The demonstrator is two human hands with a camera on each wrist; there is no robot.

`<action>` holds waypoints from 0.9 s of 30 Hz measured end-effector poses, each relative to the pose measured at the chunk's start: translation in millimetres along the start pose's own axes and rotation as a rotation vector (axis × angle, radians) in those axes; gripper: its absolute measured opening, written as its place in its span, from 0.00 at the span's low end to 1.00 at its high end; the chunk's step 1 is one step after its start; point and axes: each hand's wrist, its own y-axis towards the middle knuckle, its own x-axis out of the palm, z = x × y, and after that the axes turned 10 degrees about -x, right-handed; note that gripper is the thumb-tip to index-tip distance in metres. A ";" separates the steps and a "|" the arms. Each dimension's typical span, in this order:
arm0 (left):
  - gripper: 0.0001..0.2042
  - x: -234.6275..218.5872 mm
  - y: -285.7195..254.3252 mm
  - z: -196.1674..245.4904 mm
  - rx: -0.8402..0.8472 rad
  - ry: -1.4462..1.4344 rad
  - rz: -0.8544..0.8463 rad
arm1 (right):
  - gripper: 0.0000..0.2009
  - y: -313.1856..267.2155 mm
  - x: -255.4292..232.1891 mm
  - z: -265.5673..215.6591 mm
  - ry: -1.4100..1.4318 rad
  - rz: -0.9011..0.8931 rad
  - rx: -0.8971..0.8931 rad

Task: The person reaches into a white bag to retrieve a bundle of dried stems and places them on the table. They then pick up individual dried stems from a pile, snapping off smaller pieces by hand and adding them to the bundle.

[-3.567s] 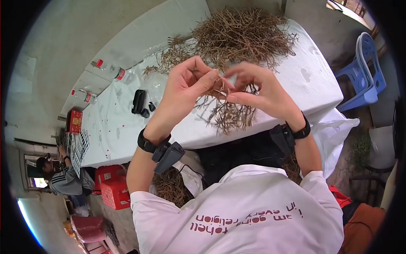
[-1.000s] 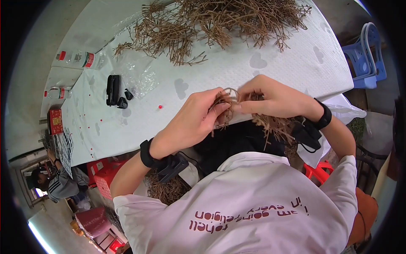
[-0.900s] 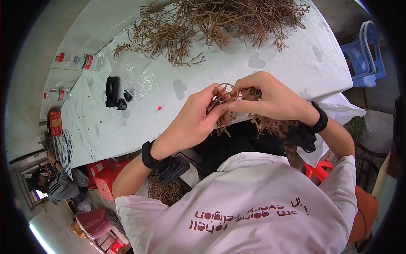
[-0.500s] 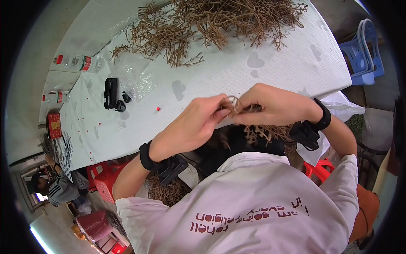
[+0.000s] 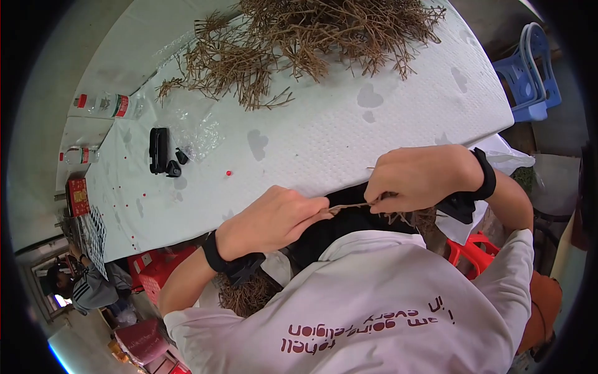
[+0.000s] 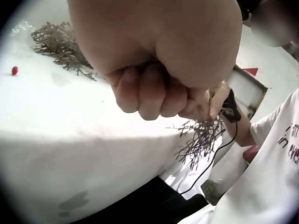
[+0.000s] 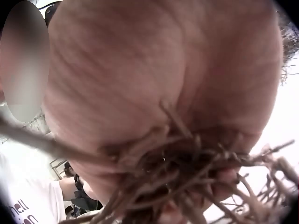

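In the head view my left hand (image 5: 274, 221) and right hand (image 5: 423, 177) stand apart just off the table's near edge. A thin brown strand (image 5: 350, 206), like a stem, runs taut between their fingertips, one end pinched by each. Below the right hand sticks out a small bunch of dry branching twigs (image 5: 405, 218); the right wrist view shows the twigs (image 7: 187, 182) gathered inside the curled fingers. In the left wrist view the left fingers (image 6: 152, 93) are curled in tightly, and the twig bunch (image 6: 198, 142) hangs beneath the right hand beyond.
A large twig pile (image 5: 330, 43) lies across the back of the white-covered table (image 5: 324, 137). Left on it are a black case (image 5: 159, 151), a red bead (image 5: 228, 173) and plastic bottles (image 5: 121, 106). More twigs (image 5: 246, 293) lie below the table. Another person (image 5: 93, 287) sits far left.
The hands have come down toward the body and drawn apart. The looped strand between the fingers is now pulled straight. The twig bunch has stayed with the right hand.
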 end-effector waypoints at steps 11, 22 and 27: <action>0.11 -27.4 -51.9 -32.4 -0.359 0.001 0.183 | 0.16 -47.1 -45.0 6.4 -0.071 -0.123 0.119; 0.18 -27.0 17.5 10.5 0.194 -0.285 0.728 | 0.21 -19.4 -39.3 22.4 0.379 0.558 0.207; 0.19 -16.3 54.8 19.6 0.156 -0.279 0.638 | 0.21 -11.4 -28.9 15.0 0.554 0.551 0.153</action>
